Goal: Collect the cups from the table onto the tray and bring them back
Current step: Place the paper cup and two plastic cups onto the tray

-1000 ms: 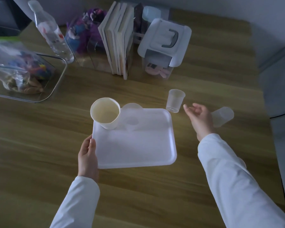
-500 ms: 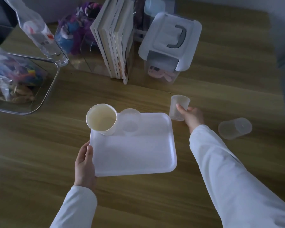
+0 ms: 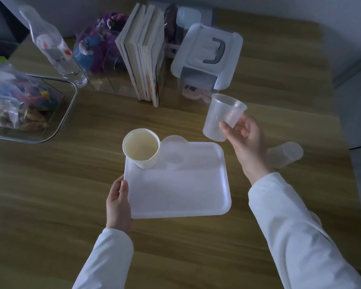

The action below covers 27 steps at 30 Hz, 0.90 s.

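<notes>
A white tray [image 3: 181,195] lies on the wooden table [image 3: 50,195]. My left hand [image 3: 118,205] grips the tray's near left edge. On its far left corner stand a white paper cup [image 3: 141,150] and, to its right, a clear plastic cup [image 3: 175,152]. My right hand [image 3: 245,140] holds a second clear plastic cup [image 3: 221,116] in the air, tilted, just beyond the tray's far right corner. A third clear cup [image 3: 286,154] lies on its side on the table, partly hidden behind my right wrist.
Along the back stand a row of books [image 3: 143,59], a lidded white storage box [image 3: 206,57], a water bottle [image 3: 54,49] and a clear holder with purple items [image 3: 100,49]. A clear bin of bagged things [image 3: 25,105] sits at left. The table's right edge is near.
My right hand reached left to the standing clear cup, closed on it and lifted it off the table. The left hand kept its hold on the tray.
</notes>
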{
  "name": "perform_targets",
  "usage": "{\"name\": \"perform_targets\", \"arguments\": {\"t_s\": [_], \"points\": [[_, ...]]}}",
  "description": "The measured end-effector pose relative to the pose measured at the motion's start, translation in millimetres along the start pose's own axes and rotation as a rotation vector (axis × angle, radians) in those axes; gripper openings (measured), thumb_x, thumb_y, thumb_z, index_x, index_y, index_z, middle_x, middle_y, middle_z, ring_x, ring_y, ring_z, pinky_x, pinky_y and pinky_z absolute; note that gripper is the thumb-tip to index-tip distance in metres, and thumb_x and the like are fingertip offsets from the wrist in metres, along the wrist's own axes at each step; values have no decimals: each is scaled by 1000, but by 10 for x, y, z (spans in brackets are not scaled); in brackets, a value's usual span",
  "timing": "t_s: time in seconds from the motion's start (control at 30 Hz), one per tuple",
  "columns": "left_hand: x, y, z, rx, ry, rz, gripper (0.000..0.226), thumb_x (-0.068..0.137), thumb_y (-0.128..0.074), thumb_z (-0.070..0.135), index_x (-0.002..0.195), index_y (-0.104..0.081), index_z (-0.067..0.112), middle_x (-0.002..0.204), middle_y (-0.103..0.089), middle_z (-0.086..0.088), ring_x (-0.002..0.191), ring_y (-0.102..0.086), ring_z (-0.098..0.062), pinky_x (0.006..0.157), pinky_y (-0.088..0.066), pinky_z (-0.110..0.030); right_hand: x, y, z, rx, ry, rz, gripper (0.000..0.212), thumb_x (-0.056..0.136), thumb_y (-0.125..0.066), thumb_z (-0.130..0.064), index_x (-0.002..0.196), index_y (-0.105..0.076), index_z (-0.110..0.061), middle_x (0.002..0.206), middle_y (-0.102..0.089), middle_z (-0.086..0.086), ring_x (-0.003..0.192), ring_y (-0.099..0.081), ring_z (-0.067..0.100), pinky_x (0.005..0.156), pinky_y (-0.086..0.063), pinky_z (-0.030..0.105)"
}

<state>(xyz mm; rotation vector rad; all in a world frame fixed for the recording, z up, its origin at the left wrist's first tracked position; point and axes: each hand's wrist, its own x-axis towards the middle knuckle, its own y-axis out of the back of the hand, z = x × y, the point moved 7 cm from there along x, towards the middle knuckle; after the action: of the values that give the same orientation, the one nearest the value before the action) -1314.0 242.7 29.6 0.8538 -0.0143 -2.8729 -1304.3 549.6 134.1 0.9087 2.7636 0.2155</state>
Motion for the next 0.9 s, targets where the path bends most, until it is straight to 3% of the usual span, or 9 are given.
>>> {"name": "perform_targets", "arguments": {"t_s": [0.1,0.23,0.33,0.47,0.57,0.7,0.8,0.9], "points": [[-131,-35,57,-1,-18,-24,22,97,-39,23,108,-57,22,93,-62,3,89,-58,-21,79,-47,-37,-260,-180,-157,84,79,-146,47,63,-75,-37,101,-49,-27,104,-61,2,94,-63,13,75,-53,20],[-322,-40,111,-3,-39,-51,21,97,-39,22,109,-57,21,92,-62,3,86,-58,-19,72,-49,-32,-532,-306,-158,4,133,-213,52,54,-74,-47,97,-46,-40,114,-59,0,105,-62,17,87,-51,31],[-449,-18,112,-10,-36,-66,23,97,-39,22,110,-57,19,94,-62,2,88,-58,-21,77,-47,-34,-698,-307,-181,-31,174,-195,56,54,-75,-46,101,-46,-37,116,-58,-5,110,-58,13,93,-47,26],[-599,24,111,-30,-37,-94,24,97,-39,22,111,-58,19,97,-63,0,88,-59,-19,75,-48,-32,-895,-268,-167,-105,200,-164,57,62,-79,-28,111,-50,-18,115,-56,-4,108,-52,10,97,-40,23],[-690,65,118,-40,-45,-104,24,97,-38,22,112,-57,19,95,-63,3,84,-59,-14,67,-48,-26,-1008,-248,-117,-174,191,-137,55,64,-78,-31,110,-49,-26,119,-53,-3,113,-47,16,91,-36,20],[-767,106,126,-52,-42,-117,23,97,-38,22,110,-57,21,92,-63,5,83,-59,-14,67,-48,-26,-1153,-243,-92,-219,180,-138,54,68,-77,-26,102,-38,-41,102,-35,-29,111,-42,18,93,-35,25],[-783,142,125,-49,-40,-123,23,97,-38,23,109,-58,22,94,-63,4,87,-59,-17,71,-49,-29,-1236,-244,-86,-234,206,-161,57,69,-77,-25,110,-39,-37,107,-34,-32,113,-37,8,98,-33,24],[-789,167,143,-45,-45,-142,23,97,-38,23,110,-58,22,96,-63,3,89,-58,-18,73,-48,-29,-1293,-219,-84,-277,239,-154,70,66,-78,-29,125,-41,-29,115,-35,-33,114,-31,-4,97,-30,14]]}}
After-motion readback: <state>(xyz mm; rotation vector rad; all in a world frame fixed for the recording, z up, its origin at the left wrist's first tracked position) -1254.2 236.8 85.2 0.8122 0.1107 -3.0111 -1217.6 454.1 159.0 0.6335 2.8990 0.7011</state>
